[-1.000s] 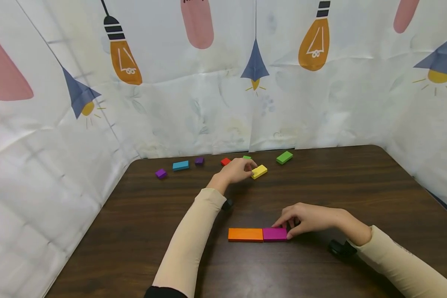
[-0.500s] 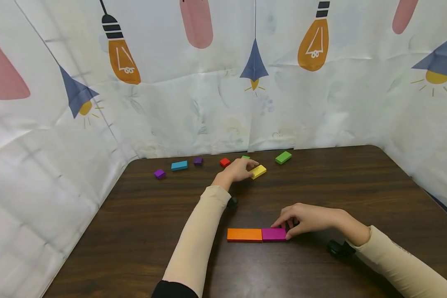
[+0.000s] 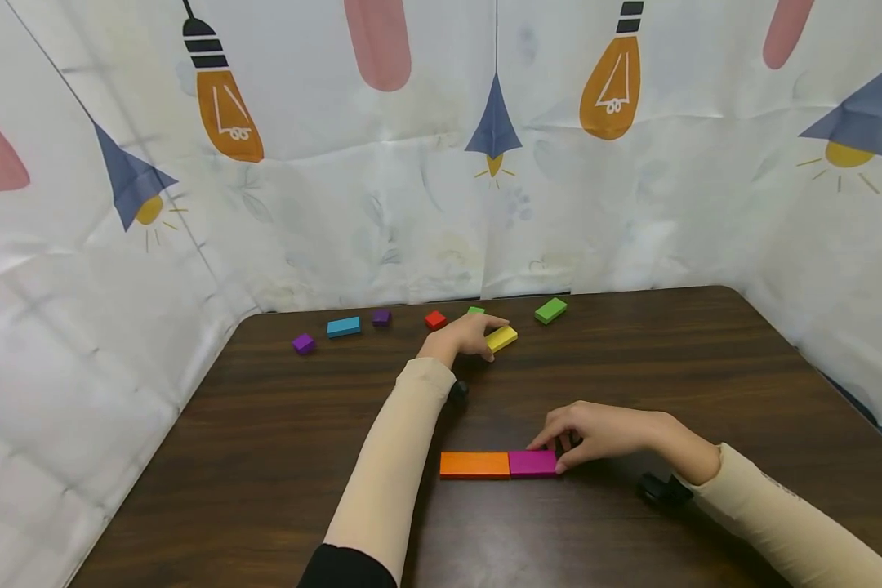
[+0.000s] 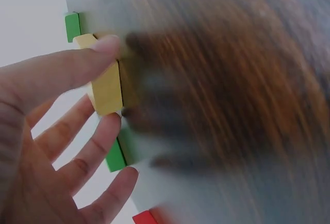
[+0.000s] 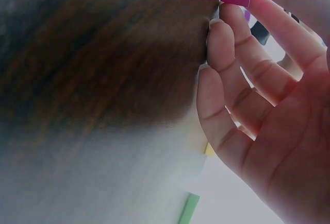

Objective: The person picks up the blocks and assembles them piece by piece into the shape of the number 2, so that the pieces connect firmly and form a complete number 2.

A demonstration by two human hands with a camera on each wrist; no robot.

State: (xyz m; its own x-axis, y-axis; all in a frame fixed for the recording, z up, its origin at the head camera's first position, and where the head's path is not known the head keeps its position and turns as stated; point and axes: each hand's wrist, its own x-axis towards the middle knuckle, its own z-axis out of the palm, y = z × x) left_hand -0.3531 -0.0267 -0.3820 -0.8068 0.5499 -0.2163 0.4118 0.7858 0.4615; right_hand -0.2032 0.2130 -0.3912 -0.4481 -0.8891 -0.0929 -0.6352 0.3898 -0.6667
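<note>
My left hand [image 3: 461,336] is spread loosely around the yellow block [image 3: 503,339] near the tabletop [image 3: 669,351]'s far edge; I'd pinch evenly, right hand [image 3: 604,430] gripping the magenta block [image 3: 532,464].

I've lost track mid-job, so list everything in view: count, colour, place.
Tabletop: one, dark brown, under the blocks
Orange block: one, orange, near middle
Magenta block: one, magenta, at orange's right end
Yellow block: one, yellow, far middle
Green blocks: two, green, far side, one partly hidden
Red block: one, red, left of yellow
Blue block: one, blue, far left
Purple blocks: two, purple, either side of blue
Cloth: count unclear, printed white, around table
Wrist devices: two, black, one per wrist
Sleeves: two, beige, on forearms
Left grip: one bare hand, at the yellow block
Right grip: one bare hand, holding the magenta block
</note>
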